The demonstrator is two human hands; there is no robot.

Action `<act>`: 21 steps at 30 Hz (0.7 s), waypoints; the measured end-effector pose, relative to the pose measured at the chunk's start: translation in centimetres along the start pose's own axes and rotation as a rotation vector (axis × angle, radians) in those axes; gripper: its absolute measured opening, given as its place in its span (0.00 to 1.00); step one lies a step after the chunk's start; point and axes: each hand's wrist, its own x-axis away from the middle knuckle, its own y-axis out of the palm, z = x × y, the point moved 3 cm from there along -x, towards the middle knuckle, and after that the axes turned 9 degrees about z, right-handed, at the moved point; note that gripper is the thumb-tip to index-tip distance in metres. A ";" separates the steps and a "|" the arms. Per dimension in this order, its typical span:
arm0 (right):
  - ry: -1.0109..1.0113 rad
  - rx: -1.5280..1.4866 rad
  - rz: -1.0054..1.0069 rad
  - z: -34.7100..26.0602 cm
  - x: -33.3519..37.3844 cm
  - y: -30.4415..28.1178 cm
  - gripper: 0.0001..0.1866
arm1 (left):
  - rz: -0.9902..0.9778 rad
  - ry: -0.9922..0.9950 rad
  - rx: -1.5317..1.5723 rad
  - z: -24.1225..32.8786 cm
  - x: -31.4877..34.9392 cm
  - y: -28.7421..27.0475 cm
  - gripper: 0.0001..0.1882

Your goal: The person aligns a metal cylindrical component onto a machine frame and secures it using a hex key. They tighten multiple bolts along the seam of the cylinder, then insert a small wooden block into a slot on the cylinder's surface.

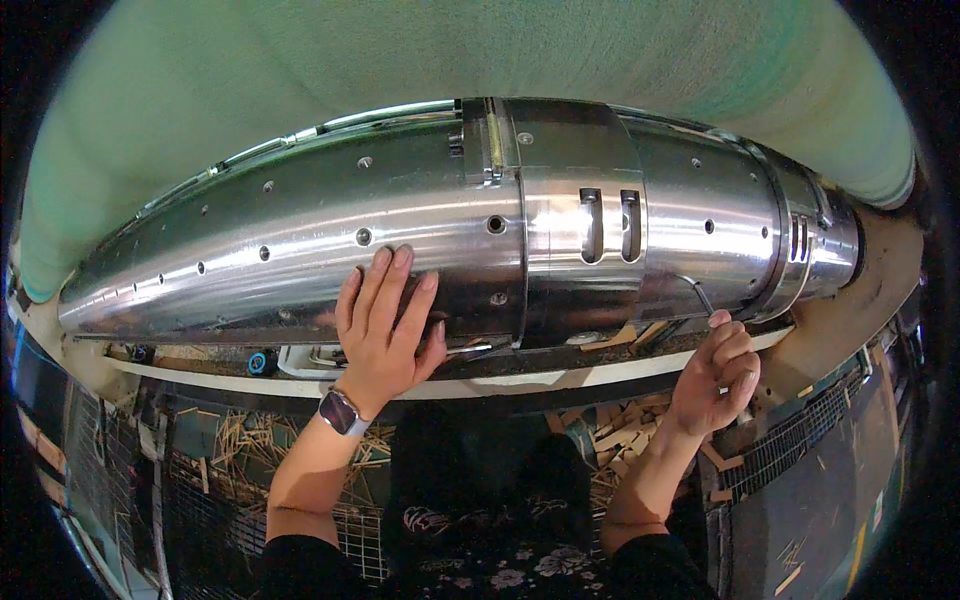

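A long, polished metal cylinder (pixel 440 220) lies crosswise in front of the person, beneath a big green roller (pixel 480 50); round holes dot its surface, and a wider collar (pixel 553 230) on it bears two slots side by side. The left hand (pixel 388 335) rests against the cylinder's near lower side, its fingers straight, spread and holding nothing, with a watch (pixel 340 410) on the wrist. The right hand (pixel 716 380) has its fingers curled around a bent metal hex key (pixel 704 297), whose short end reaches up to the cylinder's lower right part; whether it touches the metal I cannot tell. Below the cylinder, on a ledge with a pale front edge (pixel 540 382), sits a shallow white tray (pixel 293 362) containing metal tools (pixel 325 356), partly hidden by the left hand. A blue ring (pixel 258 363) lies just left of the tray, outside it. Below the ledge, thin strips (pixel 250 445) are heaped on the left and brown cardboard-like scraps (pixel 620 435) on the right.
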 end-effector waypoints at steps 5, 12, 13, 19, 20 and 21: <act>0.011 0.014 -0.017 -0.1 -0.1 -0.4 0.20 | -0.002 -0.008 0.009 0.1 0.0 -0.1 0.25; -0.117 -0.178 0.091 -8.2 -1.4 -0.3 0.19 | 0.041 -0.137 0.285 2.0 -1.2 -2.6 0.23; -0.096 -0.265 -0.070 -8.6 -0.8 0.5 0.17 | 0.059 -0.127 0.446 3.3 -1.4 -2.8 0.21; -0.090 -0.277 -0.767 -7.5 3.4 8.5 0.12 | -0.521 -0.802 1.684 10.6 -5.5 -0.9 0.23; -0.155 -0.171 -0.771 -7.2 3.7 8.5 0.12 | -0.596 -0.961 1.721 10.7 -6.1 -0.6 0.22; -0.224 -0.056 -0.734 -7.2 3.5 8.2 0.09 | -0.583 -0.947 1.650 10.7 -8.0 -1.1 0.19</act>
